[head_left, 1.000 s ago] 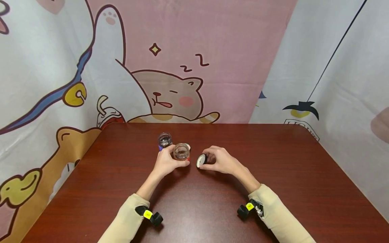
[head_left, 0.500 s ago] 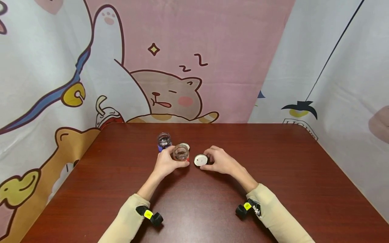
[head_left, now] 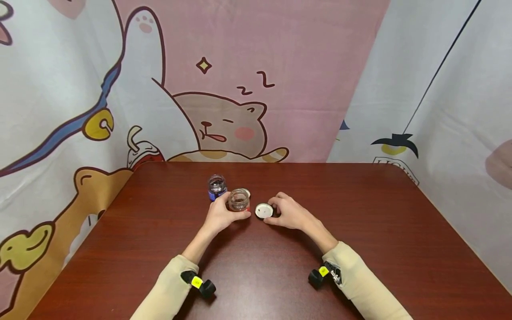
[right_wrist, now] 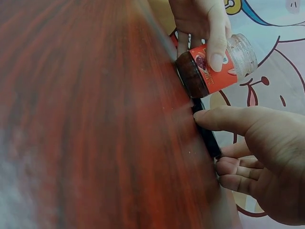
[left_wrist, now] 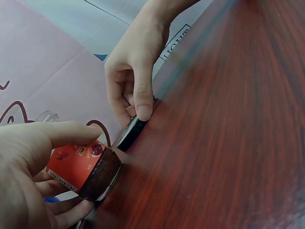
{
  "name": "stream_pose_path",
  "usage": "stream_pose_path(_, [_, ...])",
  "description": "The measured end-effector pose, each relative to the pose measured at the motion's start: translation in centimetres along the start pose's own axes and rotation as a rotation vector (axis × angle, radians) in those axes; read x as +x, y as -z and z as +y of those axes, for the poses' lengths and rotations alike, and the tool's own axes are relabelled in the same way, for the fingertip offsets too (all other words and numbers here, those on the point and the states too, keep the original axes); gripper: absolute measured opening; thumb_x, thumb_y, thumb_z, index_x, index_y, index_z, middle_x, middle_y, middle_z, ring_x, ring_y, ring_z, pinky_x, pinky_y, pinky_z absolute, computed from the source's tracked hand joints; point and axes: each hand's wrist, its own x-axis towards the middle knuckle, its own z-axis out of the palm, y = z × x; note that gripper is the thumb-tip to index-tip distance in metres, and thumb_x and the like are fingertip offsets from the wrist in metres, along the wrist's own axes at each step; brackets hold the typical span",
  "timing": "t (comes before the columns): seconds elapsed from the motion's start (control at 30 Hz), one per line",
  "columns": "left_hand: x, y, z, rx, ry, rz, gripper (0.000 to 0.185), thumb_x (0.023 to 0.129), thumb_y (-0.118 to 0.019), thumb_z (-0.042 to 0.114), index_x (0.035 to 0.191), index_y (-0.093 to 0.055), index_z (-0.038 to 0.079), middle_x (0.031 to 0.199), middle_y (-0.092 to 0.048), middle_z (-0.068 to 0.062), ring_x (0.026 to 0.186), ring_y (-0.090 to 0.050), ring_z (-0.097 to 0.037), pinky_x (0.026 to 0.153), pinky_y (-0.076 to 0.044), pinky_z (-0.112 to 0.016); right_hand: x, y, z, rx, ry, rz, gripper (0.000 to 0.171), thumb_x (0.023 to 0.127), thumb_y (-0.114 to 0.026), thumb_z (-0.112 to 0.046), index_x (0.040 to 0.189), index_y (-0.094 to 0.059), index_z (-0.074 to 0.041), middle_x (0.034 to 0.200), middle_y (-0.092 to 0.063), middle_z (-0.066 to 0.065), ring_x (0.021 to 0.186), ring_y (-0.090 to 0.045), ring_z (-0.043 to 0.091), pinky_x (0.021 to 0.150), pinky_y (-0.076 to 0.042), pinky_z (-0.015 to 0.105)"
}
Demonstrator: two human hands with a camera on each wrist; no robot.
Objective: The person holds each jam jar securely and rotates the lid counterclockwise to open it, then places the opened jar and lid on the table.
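Note:
In the head view my left hand grips an uncapped glass jar near the middle of the table. Its red-orange label shows in the left wrist view, with dark contents at the bottom. Just right of the jar, a black jar lid lies on the tabletop, white inside facing up. My right hand holds this lid by its edge, thumb on the near side and fingers on the far side, as the right wrist view also bears out.
Behind my left hand stands a second open glass jar with a blue label. Another pale-faced lid lies behind the gripped jar, partly hidden. The brown wooden table ends at a cartoon-printed cloth at the back.
The black lid has gone from tilted on edge to lying flat, white inside up, with my right hand still at it. My left hand and the jar have hardly moved.

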Motion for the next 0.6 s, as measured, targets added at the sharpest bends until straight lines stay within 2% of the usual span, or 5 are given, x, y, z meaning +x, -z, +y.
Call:
stream_pose_path(0.2, [-0.04,-0.12,0.06,-0.013,0.000,-0.029,0.066,0.068,-0.094,0.027,0.123,-0.063,0.006,0.112,-0.070,-0.009,0.109,-0.063,-0.027,0.096,-0.048,-0.047,-0.02,0.00,-0.09,-0.004,-0.015,-0.004,0.038,0.079,-0.086,-0.026,0.105,-0.068,-0.003,0.091,-0.054,0.003,0.074,-0.052,0.009,0.067,-0.046,0.024])
stream_pose_path(0.6, [-0.13,0.33,0.54,-0.065,-0.019,-0.035,0.071,0.070,-0.093,0.027,0.129,-0.059,0.007,0.120,-0.068,-0.011,0.114,-0.061,-0.028,0.099,-0.046,-0.046,-0.09,0.28,-0.44,-0.008,-0.023,-0.031,0.046,0.080,-0.085,-0.027,0.112,-0.067,0.000,0.095,-0.054,0.005,0.077,-0.053,0.010,0.070,-0.047,0.026])
